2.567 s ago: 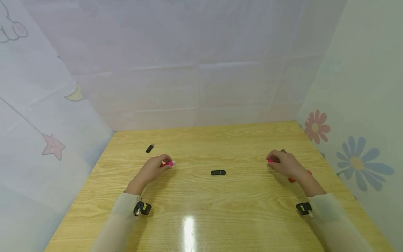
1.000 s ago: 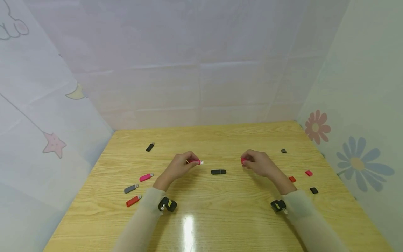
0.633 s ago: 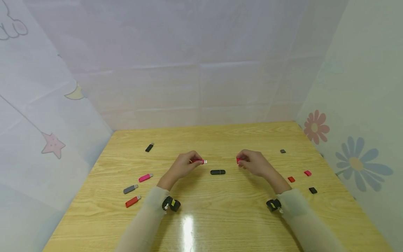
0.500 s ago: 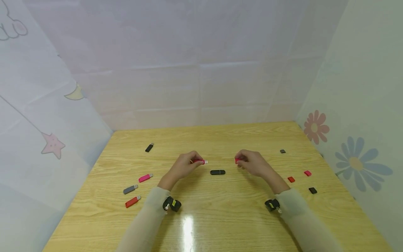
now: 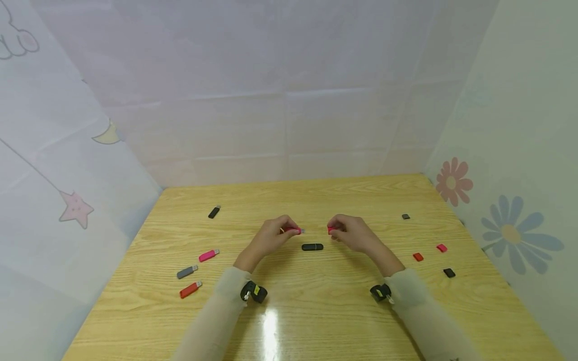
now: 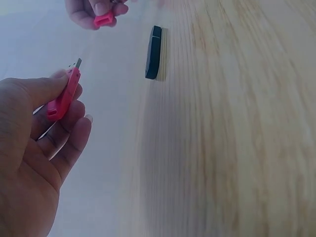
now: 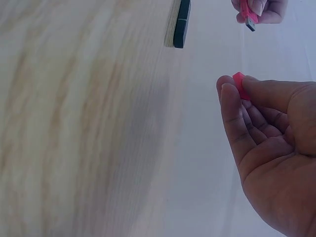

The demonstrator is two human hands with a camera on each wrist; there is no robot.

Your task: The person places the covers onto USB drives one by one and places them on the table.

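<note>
Between thumb and fingers, my left hand [image 5: 272, 234] pinches a pink-red USB stick [image 6: 64, 95] whose bare metal plug points toward the other hand. My right hand [image 5: 353, 233] pinches a small pink-red cap [image 7: 240, 85] between thumb and fingertips. Cap and stick are apart, with a short gap between them, both held above the table. Just below this gap in the head view lies a black USB stick [image 5: 312, 247] with its cap on; neither hand touches it.
Uncapped USB sticks lie on the left of the wooden table [image 5: 316, 321]: black [image 5: 214, 212], pink [image 5: 208, 255], grey [image 5: 186, 272], red [image 5: 190, 290]. Loose caps lie right: grey [image 5: 406, 216], red [image 5: 418, 256], pink [image 5: 441, 247], black [image 5: 449, 273]. Curtains [image 5: 289, 135] hang behind.
Both hands have come inward from the two sides toward the middle, the left with the USB stick and the right with the cap, and the gap between them has narrowed.
</note>
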